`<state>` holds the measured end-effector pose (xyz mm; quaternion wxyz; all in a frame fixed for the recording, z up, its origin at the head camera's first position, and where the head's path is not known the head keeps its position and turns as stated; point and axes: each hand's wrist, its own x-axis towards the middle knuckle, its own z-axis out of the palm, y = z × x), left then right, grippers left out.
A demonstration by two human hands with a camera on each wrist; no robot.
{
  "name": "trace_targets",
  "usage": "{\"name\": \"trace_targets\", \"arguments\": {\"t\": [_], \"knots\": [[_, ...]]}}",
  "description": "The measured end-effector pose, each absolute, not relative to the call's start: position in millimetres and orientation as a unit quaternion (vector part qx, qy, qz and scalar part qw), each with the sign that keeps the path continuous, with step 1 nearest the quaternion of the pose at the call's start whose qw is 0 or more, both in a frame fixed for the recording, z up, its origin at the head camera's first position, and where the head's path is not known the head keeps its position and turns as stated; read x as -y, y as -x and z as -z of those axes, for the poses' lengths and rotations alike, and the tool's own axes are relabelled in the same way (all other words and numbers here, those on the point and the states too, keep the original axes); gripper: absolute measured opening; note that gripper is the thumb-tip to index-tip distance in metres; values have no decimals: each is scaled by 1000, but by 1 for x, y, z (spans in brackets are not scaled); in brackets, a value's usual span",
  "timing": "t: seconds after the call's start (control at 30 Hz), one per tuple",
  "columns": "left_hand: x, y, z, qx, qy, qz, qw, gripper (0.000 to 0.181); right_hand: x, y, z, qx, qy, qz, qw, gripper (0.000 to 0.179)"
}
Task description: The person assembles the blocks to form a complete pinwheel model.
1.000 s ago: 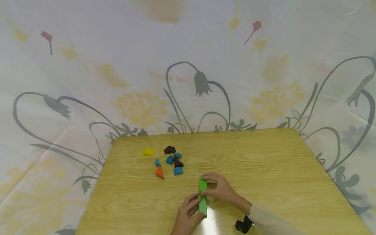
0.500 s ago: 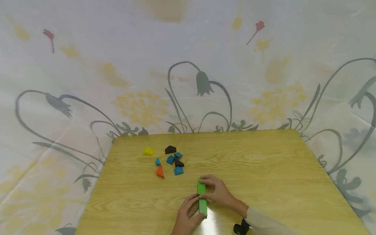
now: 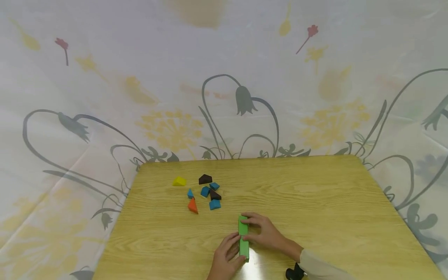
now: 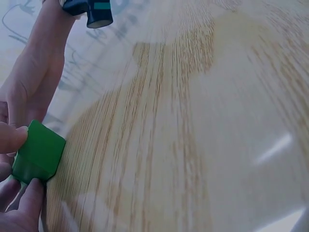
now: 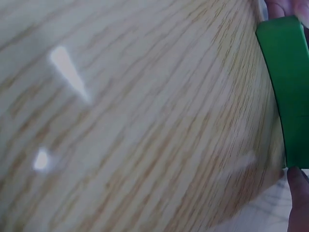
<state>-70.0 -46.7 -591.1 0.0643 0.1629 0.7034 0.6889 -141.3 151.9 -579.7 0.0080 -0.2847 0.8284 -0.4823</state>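
Two green blocks lie end to end on the wooden table in the head view. The nearer green block (image 3: 244, 251) is gripped by my left hand (image 3: 223, 259), its thumb at the near end and its fingers near the joint between the blocks. My right hand (image 3: 268, 233) pinches the farther green block (image 3: 243, 225) between thumb and fingers, its thumb close to the joint. In the left wrist view, a green block end (image 4: 46, 147) shows beside thumb and fingertips. The right wrist view has a long green side (image 5: 289, 82) at its right edge, fingertips at both ends.
Back left on the table (image 3: 315, 194) are a yellow block (image 3: 179, 181), an orange triangular block (image 3: 193, 206), dark brown blocks (image 3: 205, 179) and several blue blocks (image 3: 215, 204). A black device (image 3: 294, 272) sits at the right wrist. A flower-printed cloth (image 3: 224, 116) stands behind the table.
My right hand has drawn the farther green block toward the nearer one, narrowing the gap and bringing them roughly into line. My left hand stays about in place. The view has shifted slightly.
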Motion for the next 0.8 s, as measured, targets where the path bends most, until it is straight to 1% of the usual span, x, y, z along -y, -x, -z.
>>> {"name": "trace_targets", "arguments": {"t": [0.13,0.17,0.37,0.47,0.67,0.8], "knots": [[47,69,589,-704,-165,-687,69,55,-153,141,580,-827,302,474,4,51],[47,69,589,-705,-165,-686,73,55,-153,139,574,-828,306,471,1,50],[45,72,586,-710,-134,-681,118,59,-155,140,572,-833,319,453,-4,51],[45,72,584,-707,-123,-685,127,59,-156,140,577,-835,326,444,-5,50],[47,72,585,-699,-140,-691,118,60,-155,129,573,-838,331,434,-11,40],[50,75,586,-700,-144,-690,116,55,-155,120,573,-851,330,407,-39,43]]}}
